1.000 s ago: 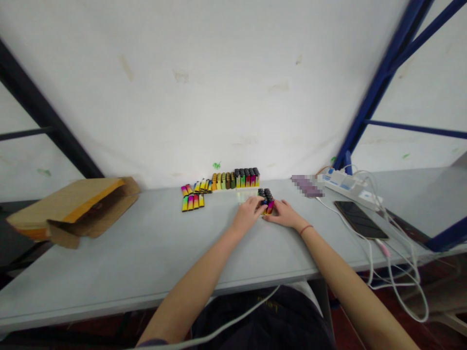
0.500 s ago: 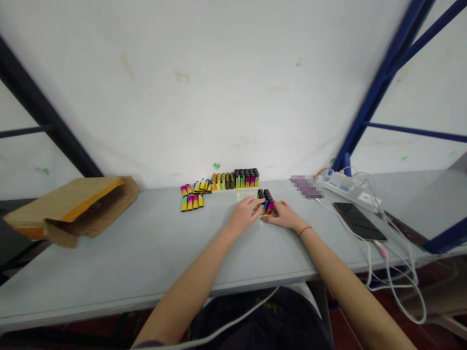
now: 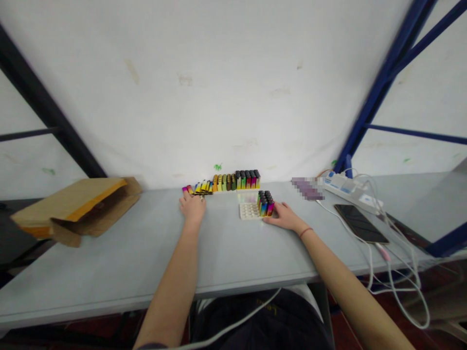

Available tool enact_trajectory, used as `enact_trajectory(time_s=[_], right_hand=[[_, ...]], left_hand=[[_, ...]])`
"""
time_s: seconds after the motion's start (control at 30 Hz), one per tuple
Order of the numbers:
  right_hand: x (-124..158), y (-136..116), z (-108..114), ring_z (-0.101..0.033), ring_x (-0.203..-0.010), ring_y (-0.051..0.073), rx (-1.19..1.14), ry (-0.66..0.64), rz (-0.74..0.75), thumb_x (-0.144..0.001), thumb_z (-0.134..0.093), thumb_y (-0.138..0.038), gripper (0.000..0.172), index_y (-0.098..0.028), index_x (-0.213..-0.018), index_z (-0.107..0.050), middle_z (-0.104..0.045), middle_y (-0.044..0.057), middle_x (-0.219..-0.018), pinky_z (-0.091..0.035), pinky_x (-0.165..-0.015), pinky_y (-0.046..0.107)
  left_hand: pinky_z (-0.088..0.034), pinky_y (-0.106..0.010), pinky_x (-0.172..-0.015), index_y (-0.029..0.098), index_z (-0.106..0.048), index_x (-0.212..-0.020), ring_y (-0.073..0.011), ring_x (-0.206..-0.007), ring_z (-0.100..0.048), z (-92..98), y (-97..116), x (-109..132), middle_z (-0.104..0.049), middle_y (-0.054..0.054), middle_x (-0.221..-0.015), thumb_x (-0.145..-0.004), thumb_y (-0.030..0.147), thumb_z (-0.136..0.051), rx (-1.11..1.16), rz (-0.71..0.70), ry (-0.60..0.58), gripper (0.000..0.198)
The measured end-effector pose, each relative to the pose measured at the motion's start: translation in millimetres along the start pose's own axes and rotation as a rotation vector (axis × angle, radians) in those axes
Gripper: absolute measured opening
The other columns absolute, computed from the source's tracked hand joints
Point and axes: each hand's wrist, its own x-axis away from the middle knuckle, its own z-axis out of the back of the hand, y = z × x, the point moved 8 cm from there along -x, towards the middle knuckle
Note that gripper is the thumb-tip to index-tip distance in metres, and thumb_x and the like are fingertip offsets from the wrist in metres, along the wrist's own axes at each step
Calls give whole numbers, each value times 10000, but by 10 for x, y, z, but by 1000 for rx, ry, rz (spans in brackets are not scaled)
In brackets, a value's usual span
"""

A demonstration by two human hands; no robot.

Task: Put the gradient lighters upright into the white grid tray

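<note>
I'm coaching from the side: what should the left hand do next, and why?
Probably lift one lying lighter into the empty sockets of the white tray: the left hand already touches those lighters, and the right hand sits at the tray.

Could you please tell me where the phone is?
In the head view, the phone lies at the table's right, in front of the white power strip.

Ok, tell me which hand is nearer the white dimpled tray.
Right. The right hand sits just beside the tray's right end, fingertips at its corner; the left hand rests on the table well off to the left of the white dimpled tray.
</note>
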Motion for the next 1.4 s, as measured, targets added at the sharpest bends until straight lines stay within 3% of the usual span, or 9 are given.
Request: enact_trajectory(time_s=[0.17, 0.37, 0.5, 0.6, 0.7, 0.87, 1.13, 1.27, 1.4], right_hand=[[-2, -9, 11, -616, -850, 256, 3, 10, 1, -802, -624, -567, 506, -168, -1108, -568, -670, 74, -920, -383, -947, 487], [-2, -37, 26, -611, -843, 249, -4, 5, 21, -800, -625, -569, 509, -168, -1107, -562, -672, 70, -917, -406, -922, 467], [-4, -32, 23, -613, -845, 252, 2, -4, 14, -805, -620, -566, 510, -165, -1116, -562, -674, 76, -930, -411, -917, 469], [-7, -20, 14, -616, -858, 258, 6, -8, 5, -809, -615, -566, 519, -168, -1137, -556, -674, 79, -939, -398, -938, 490], [-10, -11, 5, -617, -869, 257, 0, -13, -1, -813, -613, -563, 525, -166, -1151, -552, -674, 82, -951, -377, -968, 509], [-12, -7, -2, -616, -873, 259, 2, -11, -1, -814, -615, -546, 506, -159, -1134, -556, -673, 93, -973, -378, -969, 514], [-4, -13, 10, -611, -876, 256, -18, -5, 0, -810, -621, -561, 511, -172, -1134, -561, -677, 83, -962, -364, -986, 518], [-2, -21, 22, -605, -866, 248, -19, 8, 1, -806, -636, -537, 489, -171, -1124, -569, -682, 85, -952, -376, -968, 492], [-5, -20, 10, -609, -859, 253, -2, -2, 6, -810, -622, -555, 503, -162, -1118, -567, -678, 85, -934, -388, -948, 487]], left_hand=[[-426, -556, -914, 168, -722, -979, -431, -1190, -483, -186, 138, 27, -612, -201, -1216, -877, 279, -537, -27, -98, -163, 238], [-444, -424, -930, 187, -636, -1156, -320, -1101, -608, -505, 408, 126, -685, -150, -1130, -802, 155, -576, -12, -243, -340, 360], [-448, -341, -930, 131, -648, -967, -251, -1035, -613, -604, 586, 172, -680, -153, -1016, -819, 99, -499, 197, -369, -330, 213], [-489, -324, -818, 161, -585, -900, -198, -842, -625, -565, 623, 156, -660, -84, -853, -888, 205, -465, 558, -274, -299, 128], [-481, -274, -628, 179, -505, -978, -133, -587, -579, -612, 594, 181, -632, -24, -749, -925, 303, -447, 920, -19, -375, 146], [-450, -208, -555, 197, -480, -950, -94, -510, -544, -632, 641, 287, -542, 53, -589, -863, 297, -533, 1315, 203, -443, 143], [-204, -165, -356, 203, -482, -846, -49, -334, -292, -651, 689, 382, -380, 99, -520, -856, 454, -496, 1442, 303, -449, 252], [-246, -179, -368, 202, -438, -727, -61, -349, -325, -646, 688, 391, -355, 83, -490, -875, 650, -389, 1466, 293, -402, 475], [-296, -185, -381, 206, -433, -749, -74, -372, -386, -627, 691, 395, -422, 65, -520, -876, 670, -375, 1521, 285, -377, 485]])
